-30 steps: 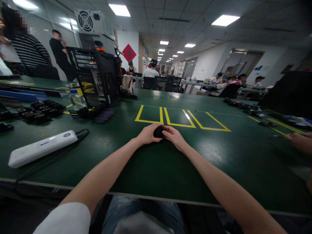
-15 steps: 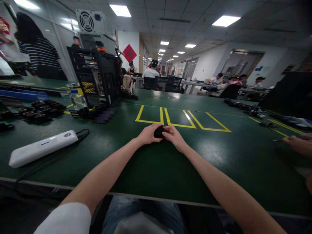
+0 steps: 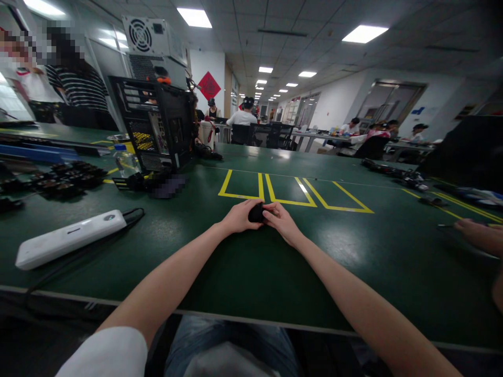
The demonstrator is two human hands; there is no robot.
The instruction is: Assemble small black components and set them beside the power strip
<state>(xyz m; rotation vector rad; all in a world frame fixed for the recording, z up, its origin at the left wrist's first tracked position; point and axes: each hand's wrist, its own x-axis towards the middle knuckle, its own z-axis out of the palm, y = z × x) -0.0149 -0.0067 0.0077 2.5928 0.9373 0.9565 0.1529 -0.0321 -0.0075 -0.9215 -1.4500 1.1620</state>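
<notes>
A small black object (image 3: pixel 255 212) is held between both hands, just above or on the green surface (image 3: pixel 255 272); whether it is supported from below cannot be told. It is cupped from its left side by the left hand (image 3: pixel 238 216), whose fingers and thumb are curled around it. Its right edge is met by the bent fingertips of the right hand (image 3: pixel 283 222), which is partly closed. What is being done to the object cannot be made out, as its details are too dark and small. As a judgement, steadiness from the left hand and fine fingertip control from the right are called for by any change of grip.

Just beyond the hands, three outlines are marked in yellow tape (image 3: pixel 291 202). On the left, a long white device (image 3: pixel 70 238) is laid near a black cable (image 3: pixel 143 212). Farther back, an open black computer case (image 3: pixel 176 125) is stood upright beside a clear bottle (image 3: pixel 126 163), with a spread of dark parts (image 3: pixel 65 180) to the left. At the right edge, a co-worker's hand (image 3: pixel 477 234) is seen over the surface.

The room is lit by ceiling panels (image 3: pixel 194 17). A red diamond-shaped sign (image 3: pixel 209 86) is hung on a pillar, and other desks are occupied by seated people.
</notes>
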